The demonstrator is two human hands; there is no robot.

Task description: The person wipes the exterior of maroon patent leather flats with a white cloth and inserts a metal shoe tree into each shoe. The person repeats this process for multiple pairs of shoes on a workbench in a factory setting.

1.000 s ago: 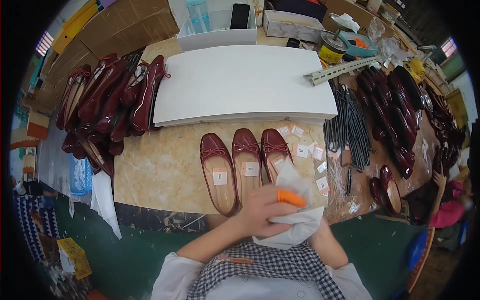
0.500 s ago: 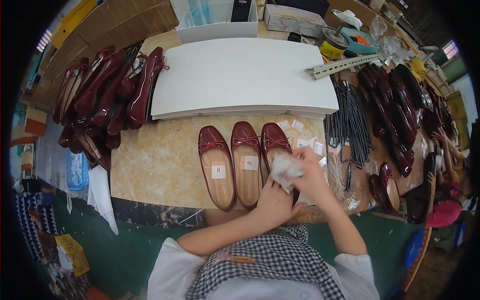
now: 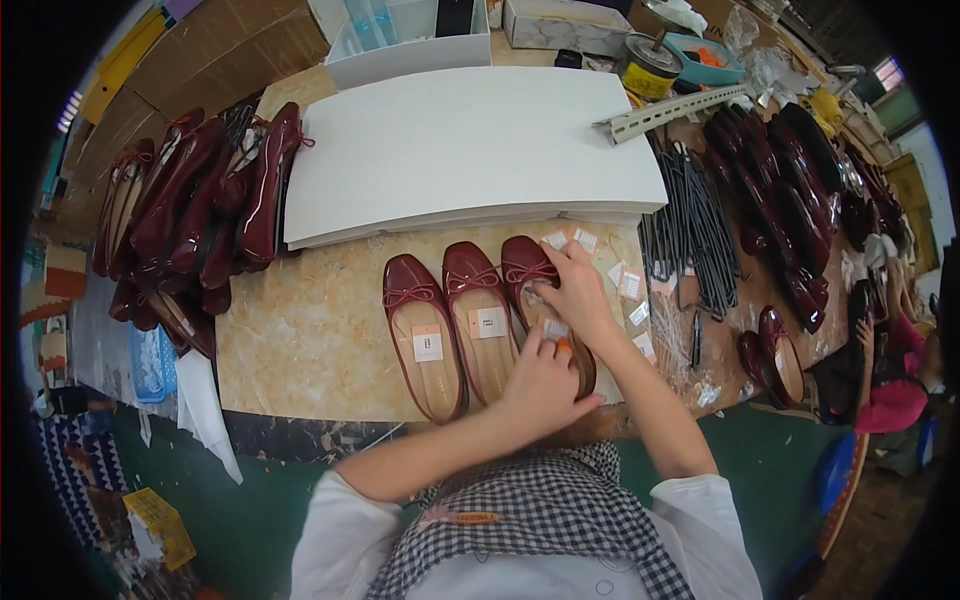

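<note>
Three burgundy patent ballet flats with bows stand side by side, toes away from me: a left one [image 3: 408,290], a middle one [image 3: 468,277] and a right one [image 3: 520,252]. My right hand [image 3: 583,303] grips the right flat's toe, its thumb at the opening by the bow. A small whitish bit shows at the thumb, and the inside of the toe is hidden. Lower on this flat, my left hand [image 3: 540,390] has its curled fingers on a small label card [image 3: 553,329]. Similar cards lie on the other two insoles, the left card [image 3: 427,343] and the middle card [image 3: 487,322].
A stack of white sheets [image 3: 470,150] lies behind the flats. Burgundy shoes are heaped at left [image 3: 190,200] and right [image 3: 775,200]. Black rods [image 3: 690,235] and loose labels [image 3: 628,284] lie on the right. Another person [image 3: 890,400] works at far right.
The white tissue wad in my right hand has gone from sight as that hand moved forward to the right flat's toe. A label card now shows at my left fingers. The view has shifted slightly.
</note>
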